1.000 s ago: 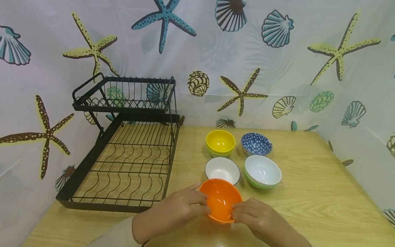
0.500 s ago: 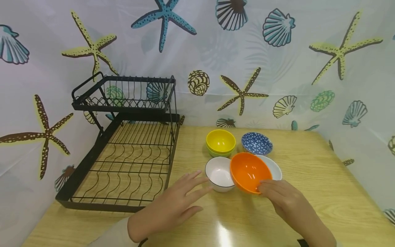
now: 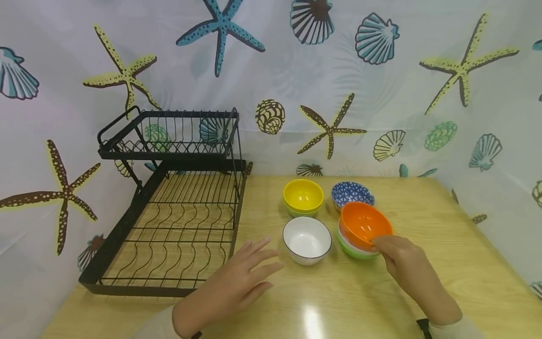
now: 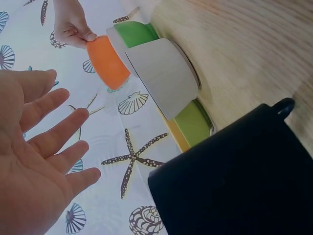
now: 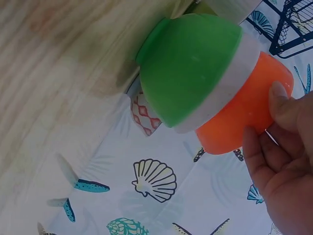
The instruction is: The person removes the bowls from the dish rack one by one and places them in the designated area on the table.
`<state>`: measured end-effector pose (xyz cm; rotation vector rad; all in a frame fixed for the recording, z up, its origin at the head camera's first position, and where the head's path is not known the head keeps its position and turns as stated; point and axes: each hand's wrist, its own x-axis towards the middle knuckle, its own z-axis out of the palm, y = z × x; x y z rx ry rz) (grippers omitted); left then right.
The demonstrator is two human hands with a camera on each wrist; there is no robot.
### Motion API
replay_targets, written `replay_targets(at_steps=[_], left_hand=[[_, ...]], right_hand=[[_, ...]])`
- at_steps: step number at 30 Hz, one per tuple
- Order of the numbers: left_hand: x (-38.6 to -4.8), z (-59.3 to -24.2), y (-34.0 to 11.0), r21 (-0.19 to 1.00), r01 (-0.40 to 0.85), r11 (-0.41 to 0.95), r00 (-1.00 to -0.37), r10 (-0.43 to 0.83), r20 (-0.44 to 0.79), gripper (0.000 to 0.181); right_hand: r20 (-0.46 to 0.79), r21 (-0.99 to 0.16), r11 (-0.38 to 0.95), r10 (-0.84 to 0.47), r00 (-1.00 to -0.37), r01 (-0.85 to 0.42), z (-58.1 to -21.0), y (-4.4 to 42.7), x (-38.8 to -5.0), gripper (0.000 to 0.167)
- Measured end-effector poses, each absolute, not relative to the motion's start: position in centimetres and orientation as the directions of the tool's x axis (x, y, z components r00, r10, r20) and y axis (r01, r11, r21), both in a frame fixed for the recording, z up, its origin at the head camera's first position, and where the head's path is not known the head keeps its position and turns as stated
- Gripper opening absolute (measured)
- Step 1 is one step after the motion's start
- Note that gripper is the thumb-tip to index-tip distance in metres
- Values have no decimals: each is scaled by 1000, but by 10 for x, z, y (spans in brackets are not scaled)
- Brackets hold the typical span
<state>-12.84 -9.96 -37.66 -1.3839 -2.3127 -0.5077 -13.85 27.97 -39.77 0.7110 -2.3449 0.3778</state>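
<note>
An orange bowl (image 3: pixel 365 225) is tilted at the top of a stack, partly inside a white bowl (image 5: pixel 230 88) that sits in a green bowl (image 5: pixel 195 63). My right hand (image 3: pixel 404 268) pinches its near right rim between thumb and fingers; the right wrist view shows the thumb on the bowl's side. Left of that stack, a white bowl with a dark rim (image 3: pixel 307 239) stands on the table. Nearest to it hovers my left hand (image 3: pixel 237 278), palm inward, fingers spread and holding nothing.
Behind are a yellow bowl (image 3: pixel 302 194) nested in a green one and a blue patterned bowl (image 3: pixel 352 193). A black two-tier dish rack (image 3: pixel 169 292) fills the table's left side. A patterned curtain hangs behind the wooden table (image 3: pixel 444 245).
The orange bowl has gone from the front, where both hands held it, rightward and away onto the right stack in my right hand. My left hand has let go and drawn back left.
</note>
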Motion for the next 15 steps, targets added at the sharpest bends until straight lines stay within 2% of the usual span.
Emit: replay_targets(at_steps=[2, 3, 15], left_hand=[[-128, -378, -100, 111, 886, 450, -440, 742, 507, 41], [-127, -379, -101, 115, 885, 451, -442, 740, 507, 41], [-129, -380, -102, 128, 876, 465, -465, 745, 478, 38]], right_hand=[[627, -105, 821, -383, -678, -561, -400, 282, -140, 29], [611, -115, 824, -382, -693, -555, -401, 283, -140, 30], [445, -169, 849, -387, -807, -501, -402, 283, -143, 19]])
